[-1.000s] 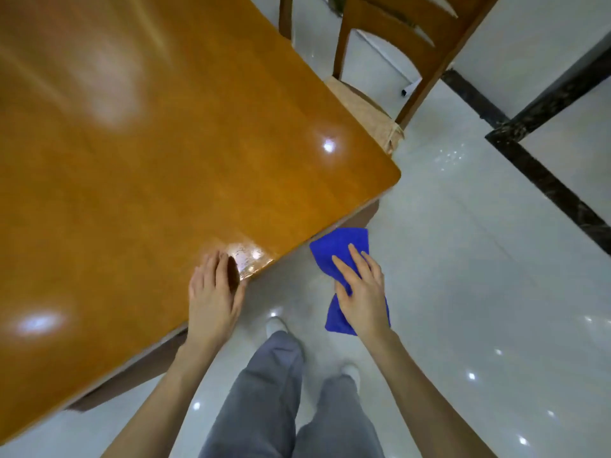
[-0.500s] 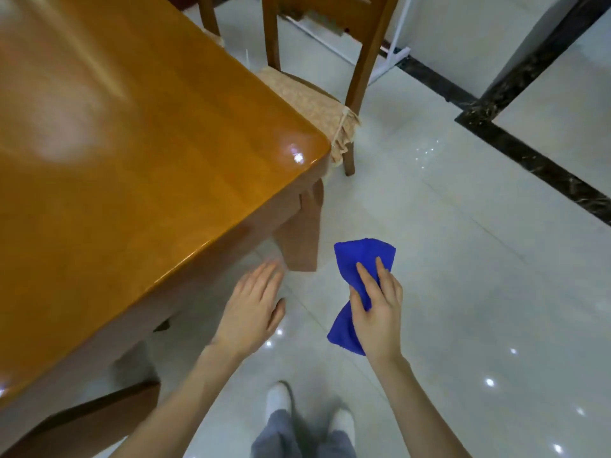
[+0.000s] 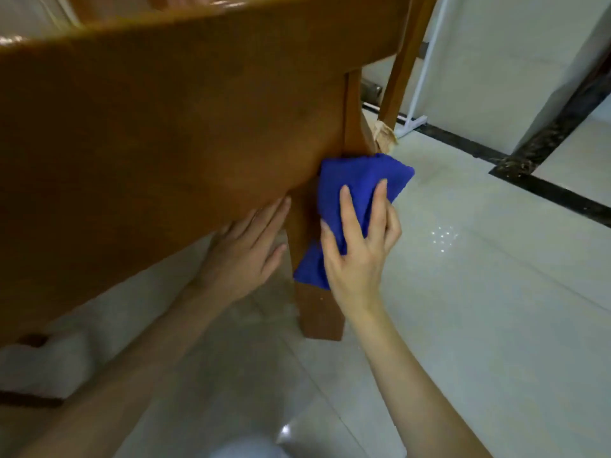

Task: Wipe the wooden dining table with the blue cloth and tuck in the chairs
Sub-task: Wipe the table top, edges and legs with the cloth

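Pressing a blue cloth [image 3: 360, 190] against the corner leg [image 3: 317, 312] of the wooden table [image 3: 165, 127], I am looking from low down, so the table's side panel fills the upper left of the view and its lower edge slants down to the left, just above my fingers. My right hand [image 3: 358, 246] lies flat on the cloth with the fingers [image 3: 347, 209] slightly spread and pointing up; the thumb wraps round the cloth's right side, so the hand is closed on the cloth and holds it to the leg. The cloth bunches out above my fingertips, touching the spot where the leg meets the panel, and a fold hangs below my palm along the leg.

My left hand [image 3: 246, 249] is just left of the leg, palm toward the table, fingers straight and close together, their tips meeting the panel's lower edge. It grips nothing. Both forearms come up from the bottom of the view, bare, the left one in the shadow under the table.

To the right of my right hand the pale tiled floor [image 3: 479, 309] is open and glossy, with a dark stripe [image 3: 545, 190] crossing it farther off. Beyond the cloth, up and right, a chair leg [image 3: 401, 61] stands behind the table corner, with a scrap of beige cushion [image 3: 383, 137] showing beside it, and a thin white pole [image 3: 426, 54] rises near the wall. Below my left forearm the floor is dim.
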